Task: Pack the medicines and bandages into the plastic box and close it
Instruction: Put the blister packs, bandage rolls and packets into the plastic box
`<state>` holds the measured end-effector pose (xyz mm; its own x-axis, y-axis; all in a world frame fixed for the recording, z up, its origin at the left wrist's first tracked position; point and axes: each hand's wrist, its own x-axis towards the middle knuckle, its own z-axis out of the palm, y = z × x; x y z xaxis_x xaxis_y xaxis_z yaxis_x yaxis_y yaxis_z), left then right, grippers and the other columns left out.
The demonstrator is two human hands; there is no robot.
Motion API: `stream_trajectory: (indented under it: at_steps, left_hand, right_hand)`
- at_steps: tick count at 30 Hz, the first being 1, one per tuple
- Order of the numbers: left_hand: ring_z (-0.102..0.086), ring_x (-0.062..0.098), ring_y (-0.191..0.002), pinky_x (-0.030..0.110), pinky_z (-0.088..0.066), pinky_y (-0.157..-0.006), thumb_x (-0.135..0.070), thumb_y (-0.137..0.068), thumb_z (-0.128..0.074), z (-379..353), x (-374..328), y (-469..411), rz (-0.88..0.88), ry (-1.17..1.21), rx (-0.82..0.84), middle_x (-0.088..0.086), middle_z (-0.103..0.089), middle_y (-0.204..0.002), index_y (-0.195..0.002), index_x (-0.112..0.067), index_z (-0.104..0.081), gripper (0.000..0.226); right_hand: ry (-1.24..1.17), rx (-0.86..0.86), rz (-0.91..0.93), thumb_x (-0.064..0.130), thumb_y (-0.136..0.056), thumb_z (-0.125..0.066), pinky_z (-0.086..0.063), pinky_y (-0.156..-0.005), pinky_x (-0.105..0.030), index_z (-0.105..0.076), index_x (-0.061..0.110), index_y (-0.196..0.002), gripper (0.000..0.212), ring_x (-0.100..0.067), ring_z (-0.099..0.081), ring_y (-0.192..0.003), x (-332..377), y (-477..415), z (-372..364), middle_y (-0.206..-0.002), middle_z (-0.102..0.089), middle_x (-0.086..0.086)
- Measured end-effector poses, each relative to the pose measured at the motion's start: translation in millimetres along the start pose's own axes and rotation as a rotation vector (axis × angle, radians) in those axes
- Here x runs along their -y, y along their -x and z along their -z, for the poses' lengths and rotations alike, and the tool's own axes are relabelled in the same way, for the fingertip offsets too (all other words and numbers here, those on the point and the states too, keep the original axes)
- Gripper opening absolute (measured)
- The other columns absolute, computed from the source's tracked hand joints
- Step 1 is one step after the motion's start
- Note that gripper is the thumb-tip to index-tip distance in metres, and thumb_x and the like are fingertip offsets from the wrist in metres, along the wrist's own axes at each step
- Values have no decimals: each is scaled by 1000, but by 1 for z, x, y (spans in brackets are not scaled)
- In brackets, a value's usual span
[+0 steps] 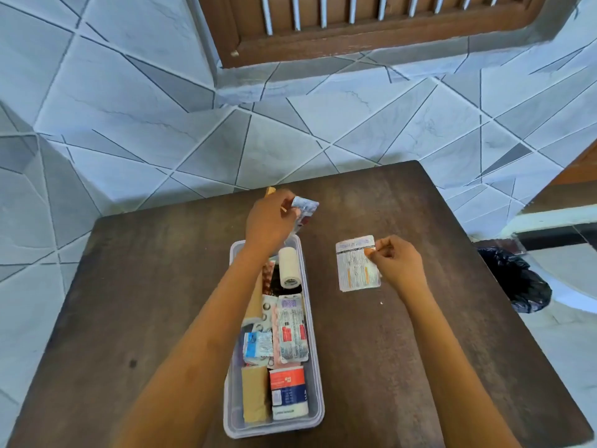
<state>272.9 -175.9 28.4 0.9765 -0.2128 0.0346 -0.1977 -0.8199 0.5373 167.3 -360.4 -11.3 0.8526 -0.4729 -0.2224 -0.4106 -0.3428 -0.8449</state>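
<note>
A long clear plastic box (316, 376) lies open on the dark wooden table (145, 286), running from near me to the middle. Inside it are several pill strips (289, 331), a white tape roll (288, 267), a tan bandage roll (255, 392) and a white, red and blue bandage pack (288, 391). My left hand (269, 221) is beyond the box's far end, shut on a bunch of blister strips (305, 208) held above the table. My right hand (395, 263), to the right of the box, pinches the top right edge of a white pill strip (357, 265).
A black bag (517, 279) sits on the floor past the table's right edge, next to a white frame. The tiled floor and a brown wooden door (371, 24) lie beyond the table's far edge. No lid is in view.
</note>
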Motion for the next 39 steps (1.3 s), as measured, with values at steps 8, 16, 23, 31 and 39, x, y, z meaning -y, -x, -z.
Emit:
stream_trajectory:
  at_steps: [8, 16, 23, 31, 39]
  left_hand:
    - [-65, 26, -91, 42, -57, -85, -5, -82, -65, 40, 73, 78, 220, 218, 114, 10, -67, -96, -116, -15, -58, 36]
    - [-67, 32, -93, 48, -58, -81, -5, -80, -66, 26, 108, 112, 280, 201, 166, 18, -70, -99, -103, -20, -65, 28]
    - [-67, 31, -92, 45, -57, -83, -4, -80, -66, 20, 108, 116, 252, 209, 175, 15, -70, -99, -106, -16, -65, 29]
    - [-60, 22, -101, 33, -49, -89, -3, -85, -58, -26, 74, 113, 116, 92, 314, 9, -64, -113, -114, -13, -64, 31]
    - [-61, 24, -94, 27, -46, -80, -7, -82, -64, -21, 77, 97, 73, 51, 184, 12, -63, -109, -109, -11, -66, 26]
  right_hand:
    - [239, 447, 200, 7, -82, -65, -55, -78, -36, -47, 13, -125, 47, -28, -64, -82, 38, 66, -78, -87, -63, -11]
    - [892, 225, 589, 10, -73, -74, -53, -85, -37, -65, 4, -106, 35, -29, -62, -106, 11, 93, -124, -117, -63, -14]
    - [1113, 245, 595, 21, -61, -80, -37, -105, -54, -77, 11, -81, 22, -35, -52, -125, -5, 93, -116, -121, -65, -18]
    - [621, 205, 543, 19, -89, -53, -34, -111, -36, -34, 11, -141, 56, -25, -41, -134, -19, 85, -97, -149, -38, -9]
    - [541, 199, 552, 30, -88, -54, -43, -103, -37, -45, 17, -133, 48, -20, -51, -122, -18, 67, -94, -136, -54, -2]
